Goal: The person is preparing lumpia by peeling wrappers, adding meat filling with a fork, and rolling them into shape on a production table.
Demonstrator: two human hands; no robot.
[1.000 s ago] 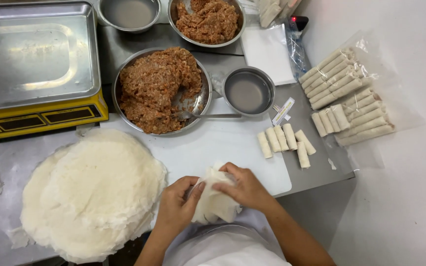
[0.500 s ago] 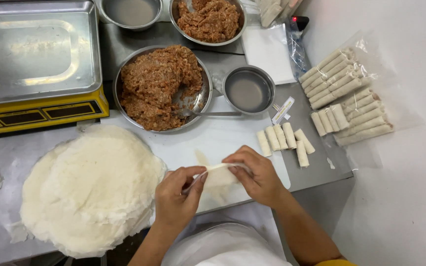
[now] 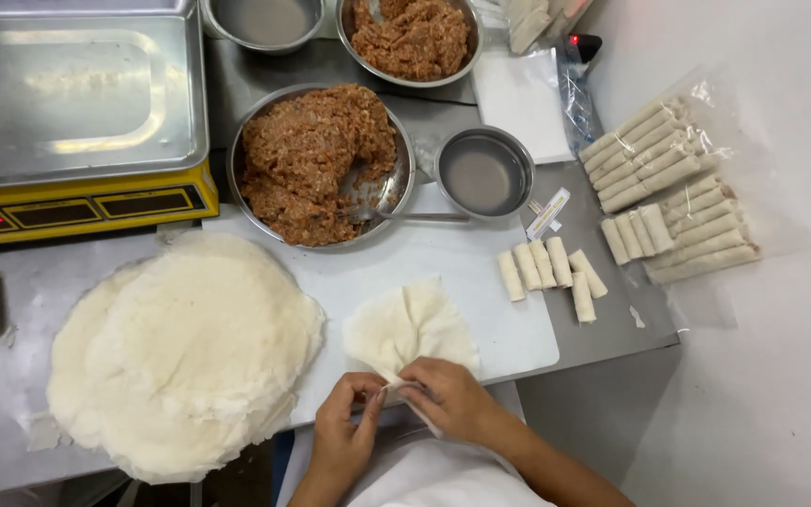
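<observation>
1. Left hand [image 3: 347, 427]: fingertips pinched on the near edge of the wrapper [image 3: 412, 330], which lies spread on the white cutting board [image 3: 481, 272] at its near edge.
2. Right hand [image 3: 451, 399]: pinching the same edge, touching the left hand; both grasp the thin sheet.
3. Risk, judged: the wrapper looks thin and creased, so a hard pull could tear it, or it may stick to itself.
4. Wrapper stack [image 3: 180, 352]: left of the board, overhanging the table edge; a nudge could slide it off.
5. Large metal bowl [image 3: 316, 164]: behind the board, holding minced filling and a spoon [image 3: 405, 215].
6. Small metal bowl [image 3: 483, 173]: behind the board, cloudy liquid.
7. Finished rolls [image 3: 551, 268]: on the board's right end.
8. Clear bags [image 3: 673, 188]: right of the board, packed rolls.
</observation>
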